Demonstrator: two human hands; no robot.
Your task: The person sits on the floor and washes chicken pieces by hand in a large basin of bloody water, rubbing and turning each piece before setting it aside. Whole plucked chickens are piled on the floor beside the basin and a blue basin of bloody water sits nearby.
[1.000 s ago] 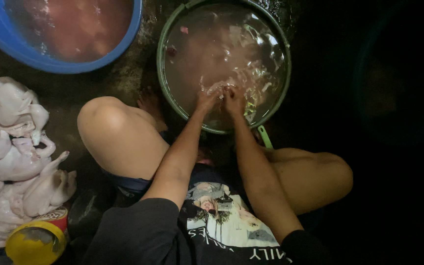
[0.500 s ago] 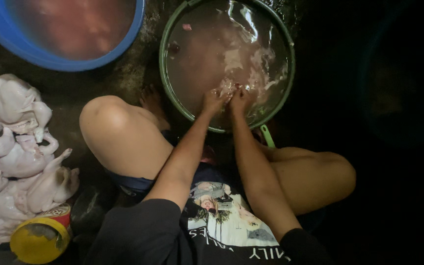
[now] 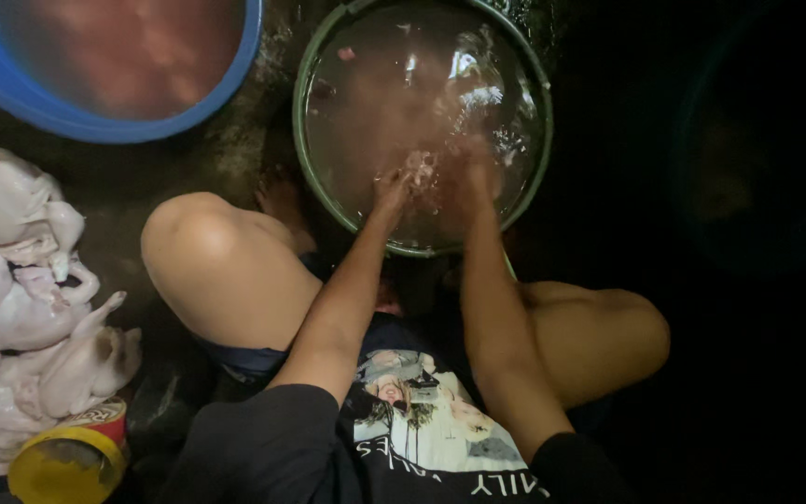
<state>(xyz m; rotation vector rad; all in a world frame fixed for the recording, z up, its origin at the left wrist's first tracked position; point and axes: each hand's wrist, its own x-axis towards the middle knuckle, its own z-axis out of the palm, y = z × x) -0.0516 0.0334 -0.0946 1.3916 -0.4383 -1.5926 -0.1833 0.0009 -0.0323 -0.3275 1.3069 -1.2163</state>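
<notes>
Both hands had slid deeper into the green basin (image 3: 302, 121) at twelve o'clock, left hand (image 3: 392, 191) and right hand (image 3: 470, 177) closed together around pale meat (image 3: 420, 168) underwater, seemingly rinsing it.

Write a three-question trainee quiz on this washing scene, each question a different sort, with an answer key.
1. True or false: both hands, left hand and right hand, are in the green-rimmed basin.
2. What lies piled at the person's left? A) plucked poultry B) folded towels C) potatoes
3. Fill in: the second basin at upper left has a ___ rim.

Key: 1 true. 2 A, the plucked poultry. 3 blue.
</notes>
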